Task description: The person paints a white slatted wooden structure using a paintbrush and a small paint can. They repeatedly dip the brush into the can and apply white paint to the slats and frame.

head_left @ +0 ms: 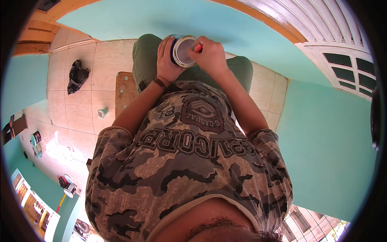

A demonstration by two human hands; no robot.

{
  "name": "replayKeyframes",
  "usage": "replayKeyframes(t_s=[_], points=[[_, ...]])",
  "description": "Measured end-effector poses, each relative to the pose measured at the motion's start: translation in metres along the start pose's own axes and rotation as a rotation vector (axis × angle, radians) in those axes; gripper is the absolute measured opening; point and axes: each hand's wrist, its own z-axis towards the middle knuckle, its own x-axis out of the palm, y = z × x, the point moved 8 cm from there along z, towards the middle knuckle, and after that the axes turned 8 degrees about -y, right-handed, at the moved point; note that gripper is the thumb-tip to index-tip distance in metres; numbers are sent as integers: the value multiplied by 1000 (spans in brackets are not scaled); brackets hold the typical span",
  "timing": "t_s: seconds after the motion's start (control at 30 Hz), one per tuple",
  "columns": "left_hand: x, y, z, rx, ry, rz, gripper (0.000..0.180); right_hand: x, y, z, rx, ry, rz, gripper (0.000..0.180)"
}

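Note:
Between my knees is a round paint can [184, 56] with a flat grey top and a pale metal rim. Around its left side my left hand [167, 62] is wrapped, steadying it. My right hand [211, 56] is closed in a fist over the can's right edge. A red handle [198, 48] shows between its fingers; the tool's working end is hidden, so I cannot tell its kind. That hand rests close to or on the rim.
A teal wall [153, 20] stands close ahead, with a white louvred shutter [298, 20] at right. On the tiled floor to the left are a brown board [122, 90], a black plastic bag [77, 76], a small paint-marked cup [102, 113] and a bucket [36, 138].

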Motion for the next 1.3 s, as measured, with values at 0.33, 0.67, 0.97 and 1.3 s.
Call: replayKeyframes(t_s=[0.33,0.67,0.97,1.3], points=[[1,0,-1,33,-10,-7,105,-21,6,8,58,34,-26,28],[7,-1,-3,31,24,-20,101,-34,33,35,-125,190,-157,25],[5,-3,0,22,-5,-28,101,-23,26,25,-186,154,-110,24],[6,-4,-1,8,12,-23,101,-45,37,30,-112,262,-201,24]])
